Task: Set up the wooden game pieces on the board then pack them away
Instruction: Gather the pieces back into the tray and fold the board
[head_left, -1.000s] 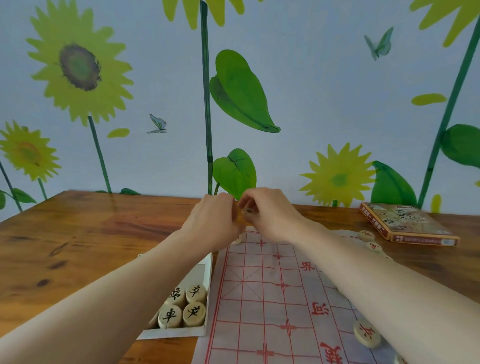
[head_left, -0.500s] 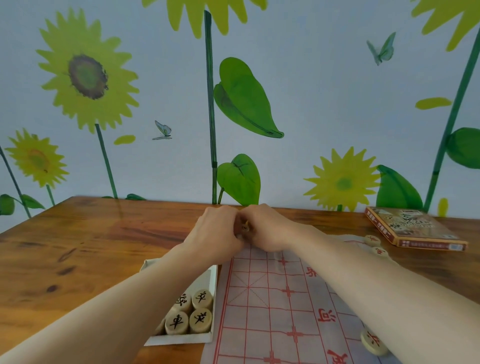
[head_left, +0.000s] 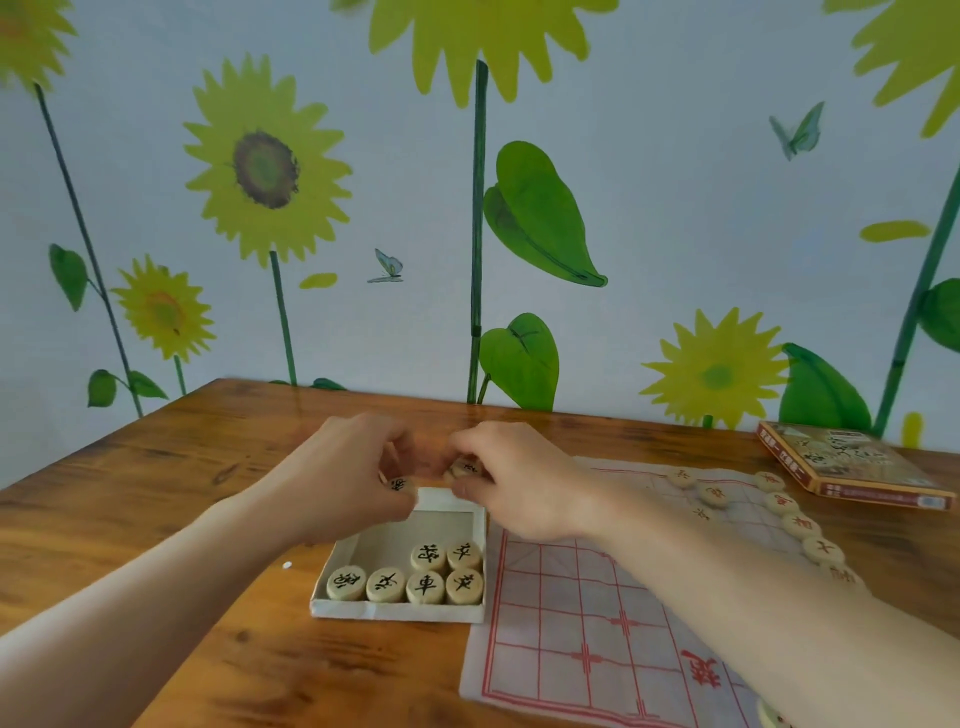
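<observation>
Left hand (head_left: 343, 480) pinches a black-marked disc (head_left: 402, 486); right hand (head_left: 511, 483) pinches another disc (head_left: 464, 469), both over the far end of the white tray (head_left: 397, 612). Judgement: packing; lower each flat beside the six discs (head_left: 426, 586) already inside. Pale round wood, inked characters. Red-marked discs (head_left: 802, 526) line the board (head_left: 582, 639).

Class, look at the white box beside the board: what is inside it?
Six wooden pieces with black characters lie flat at the near end of the white box. Both hands cover its far end, so anything there is hidden.
</observation>
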